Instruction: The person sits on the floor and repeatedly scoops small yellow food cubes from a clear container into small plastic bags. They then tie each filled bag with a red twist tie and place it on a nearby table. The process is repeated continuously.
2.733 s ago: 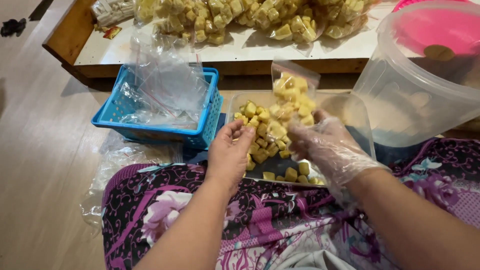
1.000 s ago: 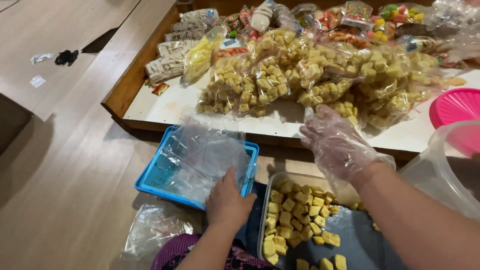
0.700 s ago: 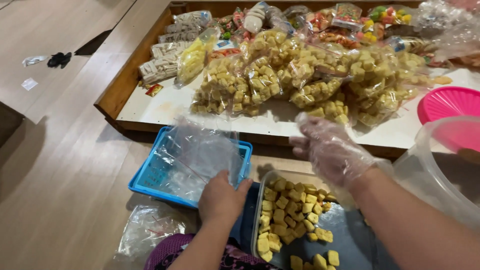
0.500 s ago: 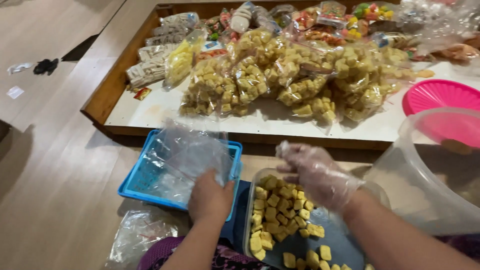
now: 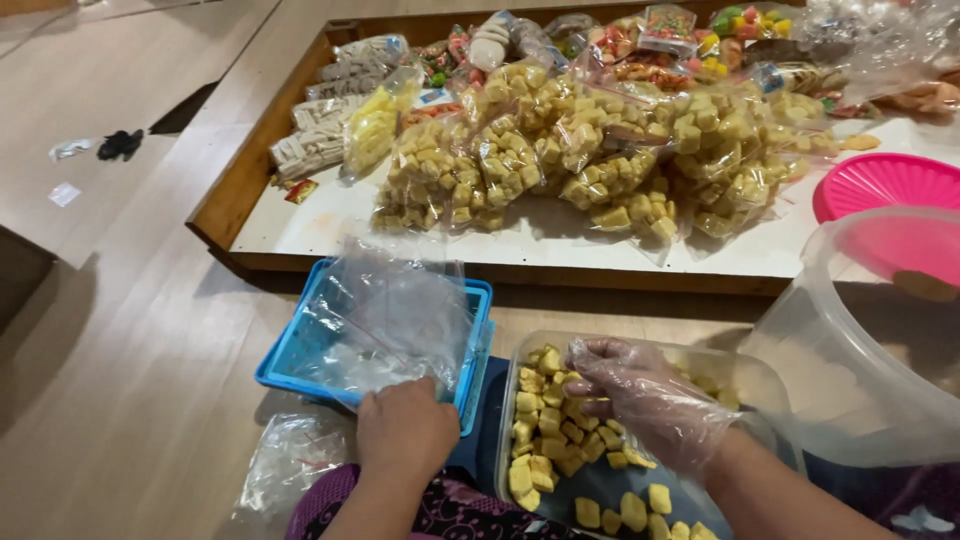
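Inside clear tub (image 5: pixel 755 375) (yellow cubes (image 5: pixel 545 440)), gloved right hand (image 5: pixel 640 400) dips.

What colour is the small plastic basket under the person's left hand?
Blue: the small plastic basket, with clear bags in it, shows best in the head view.

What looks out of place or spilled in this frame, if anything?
Little stands out. A loose clear bag lies on the floor beside the blue basket, and small scraps sit far left on the floor. The yellow pieces stay inside their clear tub; none spilled.
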